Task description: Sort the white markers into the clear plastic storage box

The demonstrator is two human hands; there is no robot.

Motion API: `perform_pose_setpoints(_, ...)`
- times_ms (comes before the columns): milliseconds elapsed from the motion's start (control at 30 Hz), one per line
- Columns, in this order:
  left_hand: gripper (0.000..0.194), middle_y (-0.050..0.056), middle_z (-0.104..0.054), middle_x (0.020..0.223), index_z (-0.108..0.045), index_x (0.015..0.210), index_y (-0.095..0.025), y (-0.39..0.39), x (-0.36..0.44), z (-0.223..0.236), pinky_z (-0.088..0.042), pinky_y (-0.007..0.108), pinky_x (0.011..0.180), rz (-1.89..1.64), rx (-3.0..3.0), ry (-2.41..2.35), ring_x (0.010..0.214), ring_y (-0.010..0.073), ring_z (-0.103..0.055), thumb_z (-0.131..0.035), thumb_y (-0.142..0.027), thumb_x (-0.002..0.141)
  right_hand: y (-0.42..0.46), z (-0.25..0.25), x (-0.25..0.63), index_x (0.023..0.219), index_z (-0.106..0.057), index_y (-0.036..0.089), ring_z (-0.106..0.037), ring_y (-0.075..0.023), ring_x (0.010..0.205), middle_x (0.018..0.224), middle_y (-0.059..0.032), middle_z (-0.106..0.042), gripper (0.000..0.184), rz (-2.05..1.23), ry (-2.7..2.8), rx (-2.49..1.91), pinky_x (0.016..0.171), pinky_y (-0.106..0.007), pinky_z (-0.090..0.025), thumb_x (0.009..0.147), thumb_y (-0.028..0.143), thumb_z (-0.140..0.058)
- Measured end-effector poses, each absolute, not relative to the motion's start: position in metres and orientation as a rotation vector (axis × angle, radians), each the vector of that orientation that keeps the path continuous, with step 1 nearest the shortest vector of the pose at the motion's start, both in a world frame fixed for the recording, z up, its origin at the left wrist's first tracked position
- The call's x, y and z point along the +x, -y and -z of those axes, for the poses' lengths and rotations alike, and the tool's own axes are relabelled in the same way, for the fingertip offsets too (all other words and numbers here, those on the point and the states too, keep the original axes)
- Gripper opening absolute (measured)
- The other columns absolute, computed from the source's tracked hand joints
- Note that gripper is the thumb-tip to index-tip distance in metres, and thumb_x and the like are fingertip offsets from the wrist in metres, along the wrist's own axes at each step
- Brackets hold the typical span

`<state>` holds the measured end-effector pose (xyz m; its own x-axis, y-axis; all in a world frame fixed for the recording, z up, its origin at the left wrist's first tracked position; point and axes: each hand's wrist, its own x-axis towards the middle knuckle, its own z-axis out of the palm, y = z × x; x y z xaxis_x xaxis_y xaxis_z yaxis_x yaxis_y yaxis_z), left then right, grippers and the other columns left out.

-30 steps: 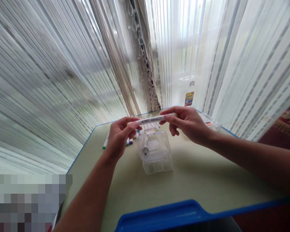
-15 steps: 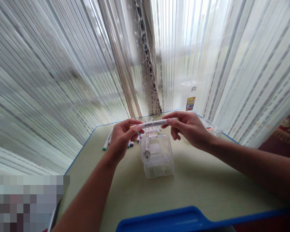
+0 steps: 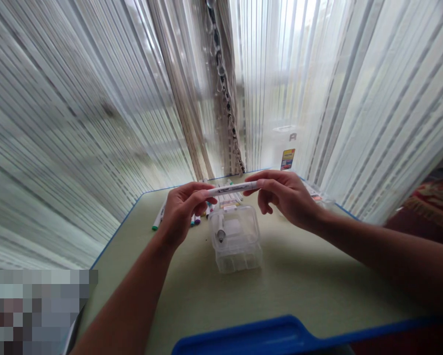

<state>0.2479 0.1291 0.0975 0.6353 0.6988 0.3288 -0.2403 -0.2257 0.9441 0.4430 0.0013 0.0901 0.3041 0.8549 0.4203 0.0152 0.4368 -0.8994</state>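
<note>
A white marker (image 3: 234, 188) with dark print lies level between my two hands, above the table. My left hand (image 3: 182, 209) pinches its left end between thumb and fingers. At the other end, my right hand (image 3: 284, 195) grips it the same way, its lower fingers curled. Just below the marker stands a clear plastic box (image 3: 239, 259) with its lid raised. A small white and grey tube-shaped item (image 3: 220, 230) shows at the lid's left side; whether it is in or behind the lid I cannot tell. Several markers (image 3: 158, 217) lie behind my left hand, partly hidden.
The pale green table (image 3: 206, 301) has a blue rim, with a blue raised part (image 3: 239, 340) at the near edge. Clear packaging (image 3: 317, 193) lies behind my right hand. String curtains (image 3: 95, 98) hang beyond the table, with a beaded strand (image 3: 224, 88) in the middle.
The view has shifted slightly, so most things sit a little further left. Both hands still hold the marker in much the same pose.
</note>
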Motion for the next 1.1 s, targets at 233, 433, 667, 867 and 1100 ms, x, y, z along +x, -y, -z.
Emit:
perform_pose_setpoints(233, 0.013, 0.005, -0.071, 0.065, -0.076, 0.087, -0.014, -0.1303, 0.2485, -0.0961, -0.032, 0.017, 0.044, -0.919, 1.574, -0.372, 0.047, 0.0057, -0.050, -0.071, -0.024, 0.079, -0.0008, -0.0904, 0.4426, 0.094, -0.073, 0.011, -0.057, -0.0083, 0.039, 0.076, -0.0067, -0.075, 0.018, -0.643, 1.145, -0.998, 0.033, -0.022, -0.036, 0.086, 0.026, -0.067)
perform_pose_setpoints(433, 0.015, 0.002, -0.069, 0.062, -0.075, 0.084, -0.016, -0.1295, 0.2506, -0.0946, -0.028, 0.017, 0.041, -0.929, 1.602, -0.406, 0.044, 0.0039, -0.044, -0.081, -0.024, 0.072, -0.0024, -0.0895, 0.4417, 0.094, -0.074, 0.012, -0.054, -0.0068, 0.038, 0.075, -0.0066, -0.074, 0.022, -0.577, 1.171, -1.068, 0.033, -0.022, -0.037, 0.082, 0.029, -0.076)
perform_pose_setpoints(667, 0.015, 0.003, -0.070, 0.064, -0.076, 0.085, -0.017, -0.1299, 0.2502, -0.0932, -0.028, 0.019, 0.042, -0.943, 1.611, -0.370, 0.045, 0.0042, -0.043, -0.081, -0.025, 0.073, -0.0020, -0.0888, 0.4418, 0.093, -0.074, 0.014, -0.055, -0.0073, 0.039, 0.076, -0.0056, -0.074, 0.018, -0.591, 1.160, -1.056, 0.033, -0.022, -0.038, 0.084, 0.030, -0.074)
perform_pose_setpoints(867, 0.014, 0.004, -0.072, 0.066, -0.075, 0.086, -0.017, -0.1293, 0.2495, -0.0909, -0.029, 0.020, 0.043, -0.917, 1.579, -0.352, 0.045, 0.0046, -0.042, -0.077, -0.027, 0.077, -0.0012, -0.0870, 0.4420, 0.093, -0.075, 0.015, -0.056, -0.0082, 0.040, 0.076, -0.0059, -0.074, 0.020, -0.607, 1.133, -1.042, 0.034, -0.022, -0.041, 0.082, 0.032, -0.076)
perform_pose_setpoints(1100, 0.020, 0.007, -0.074, 0.073, -0.077, 0.093, -0.016, -0.1306, 0.2505, -0.0916, -0.037, 0.021, 0.046, -0.920, 1.536, -0.362, 0.049, 0.0069, -0.053, -0.075, -0.030, 0.080, -0.0010, -0.0866, 0.4458, 0.098, -0.076, 0.015, -0.055, -0.0076, 0.040, 0.081, -0.0085, -0.077, 0.027, -0.603, 1.124, -1.091, 0.034, -0.022, -0.039, 0.080, 0.034, -0.079)
